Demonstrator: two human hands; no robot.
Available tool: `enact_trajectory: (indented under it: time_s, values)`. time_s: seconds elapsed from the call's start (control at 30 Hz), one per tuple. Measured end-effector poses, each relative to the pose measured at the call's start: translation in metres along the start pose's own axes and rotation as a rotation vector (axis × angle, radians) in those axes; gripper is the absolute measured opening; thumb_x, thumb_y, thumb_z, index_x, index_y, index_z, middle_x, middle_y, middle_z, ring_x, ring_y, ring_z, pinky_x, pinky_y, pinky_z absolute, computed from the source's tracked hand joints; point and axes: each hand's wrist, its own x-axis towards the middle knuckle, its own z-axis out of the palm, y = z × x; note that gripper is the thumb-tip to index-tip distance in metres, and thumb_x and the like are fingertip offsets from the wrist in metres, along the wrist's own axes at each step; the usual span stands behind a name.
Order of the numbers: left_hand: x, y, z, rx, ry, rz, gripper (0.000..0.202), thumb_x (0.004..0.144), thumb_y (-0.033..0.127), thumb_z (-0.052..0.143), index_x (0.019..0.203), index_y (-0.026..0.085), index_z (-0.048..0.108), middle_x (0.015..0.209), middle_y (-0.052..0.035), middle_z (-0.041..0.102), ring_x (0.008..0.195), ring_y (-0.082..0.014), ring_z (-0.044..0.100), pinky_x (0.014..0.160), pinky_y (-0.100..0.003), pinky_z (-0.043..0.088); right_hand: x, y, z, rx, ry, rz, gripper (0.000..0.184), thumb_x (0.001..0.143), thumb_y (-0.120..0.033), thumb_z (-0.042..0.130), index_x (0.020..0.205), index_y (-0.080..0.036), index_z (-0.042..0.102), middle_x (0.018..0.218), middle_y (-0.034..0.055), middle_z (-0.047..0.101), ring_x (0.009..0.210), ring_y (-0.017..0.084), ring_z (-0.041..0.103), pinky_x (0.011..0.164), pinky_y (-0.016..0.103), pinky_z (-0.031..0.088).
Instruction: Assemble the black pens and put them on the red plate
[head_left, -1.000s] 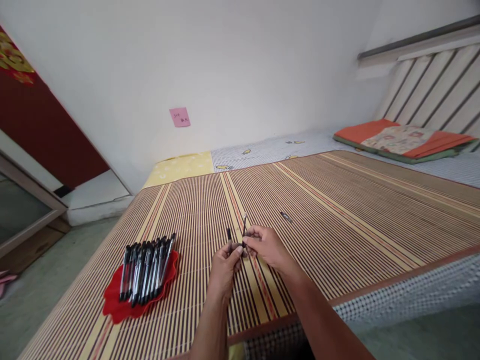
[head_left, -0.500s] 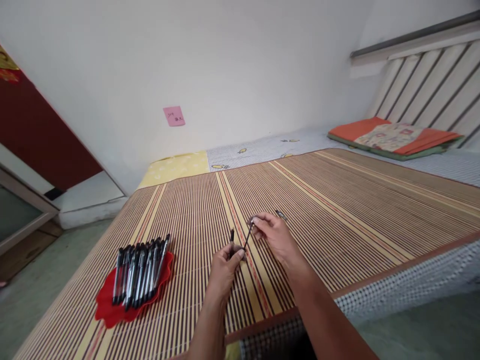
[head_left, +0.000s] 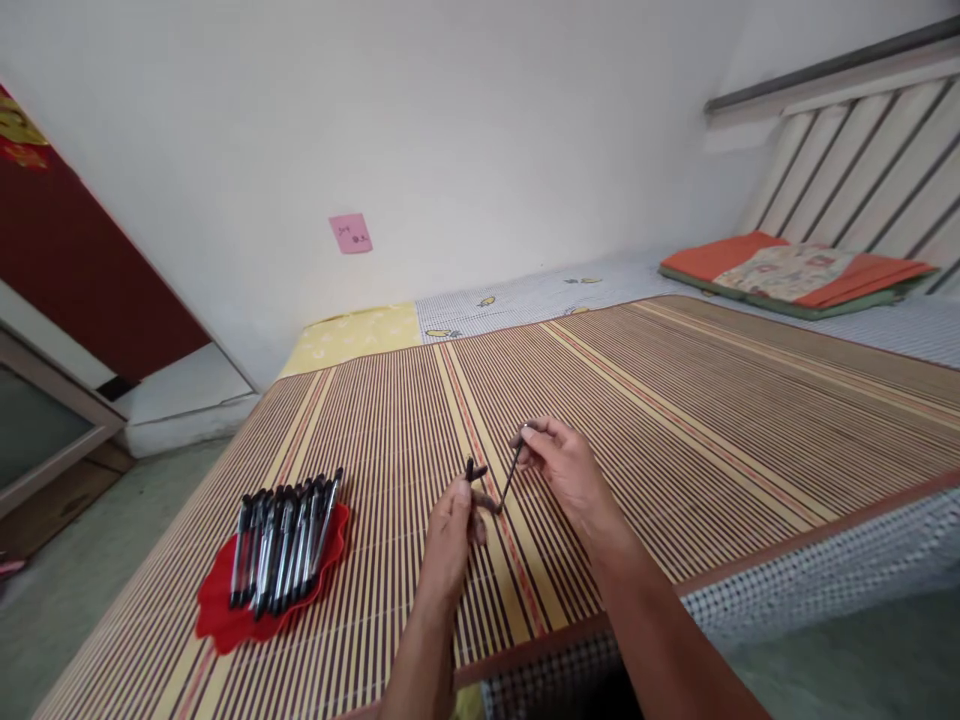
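Observation:
My left hand (head_left: 454, 530) is closed around a dark pen barrel (head_left: 472, 472) that points upward above the striped bamboo mat (head_left: 675, 420). My right hand (head_left: 566, 470) pinches the top of a thin dark pen refill (head_left: 510, 480), whose lower end meets the barrel near my left fingers. Both hands hover over the mat's near middle. To the left, a red scalloped plate (head_left: 225, 620) holds several black pens (head_left: 281, 540) lying side by side.
The mat covers a bed with a checked sheet and a yellow sheet (head_left: 352, 335) at the far edge. An orange folded pillow (head_left: 795, 272) lies at the back right by a slatted headboard (head_left: 862, 170). A pink note (head_left: 350, 233) sticks to the white wall.
My right hand has drawn the refill up and to the right, away from the barrel in my left hand. The small dark piece on the mat is now hidden behind my right hand.

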Motion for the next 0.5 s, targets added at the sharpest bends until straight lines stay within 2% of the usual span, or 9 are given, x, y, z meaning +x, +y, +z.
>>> enact_trajectory:
  time_s: [0.07,0.17,0.3,0.37,0.5]
  values:
    - [-0.001,0.001,0.0,0.008,0.011,0.015,0.047,0.092,0.061,0.052,0.096,0.018,0.07,0.066,0.0007,0.057,0.051,-0.0103,0.039,0.049,-0.021,0.031,0.0,-0.006,-0.003,0.09,0.055,-0.032,0.02,0.075,-0.033,0.078,0.082,-0.019,0.065,0.077,0.0011,0.069,0.062,0.011,0.061,0.06,0.025,0.053]
    - [-0.002,0.001,0.0,-0.017,0.008,-0.027,0.044,0.089,0.058,0.059,0.105,0.019,0.071,0.065,0.0024,0.055,0.051,-0.0094,0.036,0.048,-0.02,0.027,-0.001,-0.014,-0.005,0.192,0.122,-0.101,0.018,0.077,-0.03,0.077,0.085,-0.02,0.064,0.082,0.0013,0.069,0.069,0.012,0.063,0.067,0.027,0.054]
    - [-0.002,0.0,0.002,-0.061,0.009,-0.058,0.041,0.085,0.053,0.067,0.11,0.02,0.072,0.074,-0.0001,0.061,0.063,-0.0126,0.051,0.059,-0.021,0.039,-0.001,-0.019,-0.004,0.222,0.195,-0.179,0.015,0.081,-0.029,0.073,0.085,-0.021,0.061,0.085,0.0012,0.068,0.072,0.013,0.063,0.069,0.029,0.055]
    - [-0.002,-0.001,0.002,-0.057,0.006,-0.039,0.04,0.085,0.05,0.069,0.109,0.019,0.074,0.079,-0.0027,0.065,0.071,-0.0153,0.057,0.067,-0.022,0.043,-0.001,-0.019,-0.005,0.208,0.189,-0.188,0.015,0.082,-0.029,0.073,0.087,-0.021,0.061,0.086,0.0011,0.068,0.071,0.013,0.063,0.069,0.029,0.055]
    - [-0.001,-0.002,0.002,-0.039,0.0,-0.008,0.039,0.085,0.048,0.068,0.11,0.019,0.074,0.075,-0.0033,0.065,0.069,-0.0165,0.058,0.069,-0.024,0.044,-0.001,-0.016,-0.007,0.185,0.142,-0.164,0.015,0.082,-0.03,0.073,0.088,-0.02,0.064,0.085,0.0016,0.068,0.071,0.012,0.063,0.069,0.029,0.055]
